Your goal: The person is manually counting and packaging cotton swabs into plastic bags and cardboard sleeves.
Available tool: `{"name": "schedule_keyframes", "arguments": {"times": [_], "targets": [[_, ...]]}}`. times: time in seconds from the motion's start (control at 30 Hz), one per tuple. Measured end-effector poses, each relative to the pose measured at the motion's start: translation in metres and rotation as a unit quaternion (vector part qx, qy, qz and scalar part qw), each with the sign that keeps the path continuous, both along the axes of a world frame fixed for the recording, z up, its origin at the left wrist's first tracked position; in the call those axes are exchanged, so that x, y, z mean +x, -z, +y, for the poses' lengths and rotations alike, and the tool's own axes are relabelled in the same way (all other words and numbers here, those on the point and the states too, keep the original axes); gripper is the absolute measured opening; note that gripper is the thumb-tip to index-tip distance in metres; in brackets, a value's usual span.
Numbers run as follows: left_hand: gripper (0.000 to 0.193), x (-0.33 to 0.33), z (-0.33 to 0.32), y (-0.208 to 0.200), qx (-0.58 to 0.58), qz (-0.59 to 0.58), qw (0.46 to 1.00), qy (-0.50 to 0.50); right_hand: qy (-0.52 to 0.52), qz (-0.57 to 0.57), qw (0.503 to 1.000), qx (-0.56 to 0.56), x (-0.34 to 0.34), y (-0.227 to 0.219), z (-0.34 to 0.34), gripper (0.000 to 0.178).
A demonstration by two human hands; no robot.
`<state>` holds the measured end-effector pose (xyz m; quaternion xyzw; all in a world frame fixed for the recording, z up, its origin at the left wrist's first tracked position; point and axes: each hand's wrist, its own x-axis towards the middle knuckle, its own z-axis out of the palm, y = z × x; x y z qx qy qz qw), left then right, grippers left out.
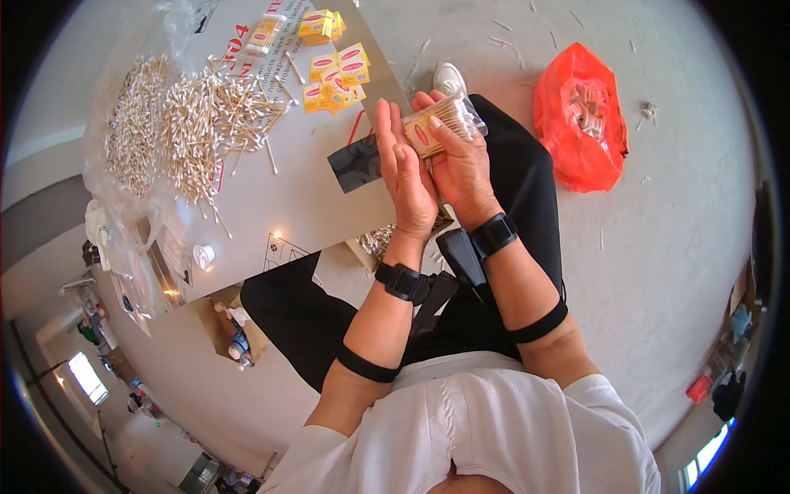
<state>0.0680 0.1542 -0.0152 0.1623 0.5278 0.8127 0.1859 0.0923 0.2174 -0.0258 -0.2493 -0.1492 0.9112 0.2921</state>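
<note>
My right hand (465, 169) grips a pack of cotton swabs (462, 120) with a yellow card in a clear plastic bag, its thumb across the front. The white swab tips point to the right. My left hand (409, 185) is upright with fingers stretched out, its palm side against or very close to the pack's left end; whether it touches is hard to tell. On the table to the left lie a big heap of loose cotton swabs (193, 123), a clear bag full of swabs (136, 123) and several yellow cards (336, 76).
The grey table (247, 206) has a dark strip (354, 165) at its right edge and a small white round container (203, 256). An orange-red bag (559, 152) holding packs sits on the floor at right. A cardboard box (218, 329) stands below left; stray swabs (506, 45) litter the floor.
</note>
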Motion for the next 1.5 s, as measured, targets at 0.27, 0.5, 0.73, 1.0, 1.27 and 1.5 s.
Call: {"name": "schedule_keyframes", "arguments": {"times": [0.27,0.5,0.73,1.0,1.27,1.5], "targets": [[0.088,-0.003,-0.006,0.002,-0.055,0.029,0.996,-0.062,0.016,-0.005,1.0,-0.016,0.0,0.0,0.001,0.045],[0.086,-0.004,-0.004,0.005,-0.048,0.004,0.998,-0.042,0.014,0.005,0.999,-0.04,0.0,-0.001,0.0,0.044],[0.085,-0.003,-0.006,0.001,-0.003,-0.008,1.0,-0.025,0.016,0.008,0.999,-0.03,-0.001,-0.002,0.0,0.043],[0.087,0.019,-0.019,0.003,-0.029,-0.013,0.999,-0.019,0.017,0.003,1.0,-0.02,0.0,-0.002,-0.001,0.043],[0.091,0.002,-0.02,-0.002,-0.024,-0.027,0.999,-0.026,0.013,-0.006,1.0,-0.012,0.001,0.0,0.001,0.044],[0.088,0.006,-0.005,-0.003,0.01,-0.024,1.0,0.002,0.01,-0.009,0.999,-0.03,0.002,-0.002,-0.001,0.045]]}}
